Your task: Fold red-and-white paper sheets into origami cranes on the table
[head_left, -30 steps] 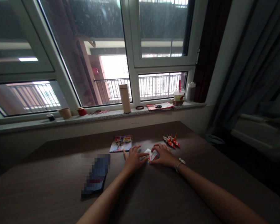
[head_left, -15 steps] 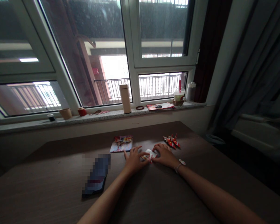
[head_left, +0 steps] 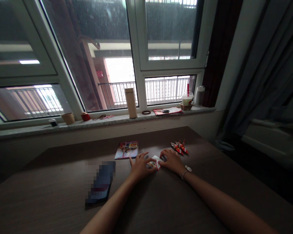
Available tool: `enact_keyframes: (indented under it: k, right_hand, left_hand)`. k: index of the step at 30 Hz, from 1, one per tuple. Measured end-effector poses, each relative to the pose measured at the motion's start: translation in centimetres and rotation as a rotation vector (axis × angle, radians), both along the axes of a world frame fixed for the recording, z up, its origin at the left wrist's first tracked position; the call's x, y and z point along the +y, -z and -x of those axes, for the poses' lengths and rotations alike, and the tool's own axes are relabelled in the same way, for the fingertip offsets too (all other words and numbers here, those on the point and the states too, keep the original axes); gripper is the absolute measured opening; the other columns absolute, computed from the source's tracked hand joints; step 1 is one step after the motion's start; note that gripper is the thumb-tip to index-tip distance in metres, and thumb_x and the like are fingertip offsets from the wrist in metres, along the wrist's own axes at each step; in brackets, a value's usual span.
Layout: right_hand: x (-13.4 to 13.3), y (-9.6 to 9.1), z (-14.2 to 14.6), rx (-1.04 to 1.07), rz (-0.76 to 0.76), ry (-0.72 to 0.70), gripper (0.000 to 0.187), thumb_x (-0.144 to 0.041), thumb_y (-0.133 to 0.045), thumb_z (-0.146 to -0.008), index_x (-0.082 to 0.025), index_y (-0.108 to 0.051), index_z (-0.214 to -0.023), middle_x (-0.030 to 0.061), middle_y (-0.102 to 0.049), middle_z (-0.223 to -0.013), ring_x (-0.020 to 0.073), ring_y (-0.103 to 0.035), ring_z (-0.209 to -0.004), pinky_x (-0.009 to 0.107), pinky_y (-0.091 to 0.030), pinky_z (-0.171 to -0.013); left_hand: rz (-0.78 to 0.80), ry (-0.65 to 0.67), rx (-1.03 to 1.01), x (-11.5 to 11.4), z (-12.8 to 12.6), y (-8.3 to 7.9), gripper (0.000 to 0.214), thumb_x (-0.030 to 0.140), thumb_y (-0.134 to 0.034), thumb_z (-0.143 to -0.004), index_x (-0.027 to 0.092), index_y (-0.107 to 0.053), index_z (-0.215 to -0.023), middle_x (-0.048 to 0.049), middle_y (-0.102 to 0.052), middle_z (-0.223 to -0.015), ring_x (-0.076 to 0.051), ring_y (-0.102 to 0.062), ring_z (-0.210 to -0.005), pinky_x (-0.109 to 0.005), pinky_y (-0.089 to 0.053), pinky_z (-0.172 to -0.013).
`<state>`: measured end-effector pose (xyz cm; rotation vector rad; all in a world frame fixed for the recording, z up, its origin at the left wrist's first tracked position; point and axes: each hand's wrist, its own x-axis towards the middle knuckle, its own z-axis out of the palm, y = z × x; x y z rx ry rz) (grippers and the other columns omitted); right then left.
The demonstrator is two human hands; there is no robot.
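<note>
A small folded piece of red and white printed paper (head_left: 155,162) lies on the dark wooden table (head_left: 51,201), between my two hands. My left hand (head_left: 139,167) rests on its left side with fingertips pressing on it. My right hand (head_left: 171,161), with a bracelet at the wrist, pinches the paper's right edge. Both hands curl down onto the paper. Two folded red paper cranes (head_left: 179,147) sit just beyond my right hand. A stack of colourful printed paper sheets (head_left: 127,149) lies beyond my left hand.
A dark phone (head_left: 101,182) lies left of my left arm. The windowsill (head_left: 26,129) carries a tall beige flask (head_left: 131,102), a paper cup (head_left: 68,118), a red pot (head_left: 85,116), scissors on red paper (head_left: 166,111) and a drink cup with straw (head_left: 187,97). Grey curtains (head_left: 263,71) hang right.
My right hand has slid slightly left and away over the paper, flattening the flap that stood up a second ago. My left hand has barely moved.
</note>
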<state>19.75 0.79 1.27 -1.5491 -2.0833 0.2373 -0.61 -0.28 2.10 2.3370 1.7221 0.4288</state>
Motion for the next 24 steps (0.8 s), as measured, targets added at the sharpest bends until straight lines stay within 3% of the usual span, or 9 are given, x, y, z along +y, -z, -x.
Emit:
enact_keyframes:
  k: [17, 24]
  right_hand:
    - [0.9, 0.1, 0.7, -0.04, -0.031, 0.081, 0.01, -0.031, -0.061, -0.086, -0.025, -0.068, -0.085, 0.0024, -0.067, -0.105, 0.0244, -0.053, -0.108, 0.037, -0.035, -0.089]
    - [1.4, 0.6, 0.0, 0.035, 0.012, 0.022, 0.013, -0.031, -0.058, -0.088, -0.024, -0.069, -0.09, 0.0028, -0.066, -0.108, 0.0242, -0.051, -0.111, 0.039, -0.033, -0.096]
  left_hand:
    - [0.023, 0.001, 0.005, -0.1, 0.0, -0.3, 0.04, 0.057, -0.071, -0.074, 0.048, -0.068, -0.112, 0.0001, -0.04, -0.153, -0.039, -0.029, -0.141, -0.079, -0.002, -0.106]
    - [-0.012, 0.013, 0.009, -0.1, 0.0, 0.1, 0.04, 0.059, -0.068, -0.077, 0.047, -0.068, -0.115, -0.0012, -0.041, -0.152, -0.038, -0.03, -0.14, -0.075, -0.003, -0.109]
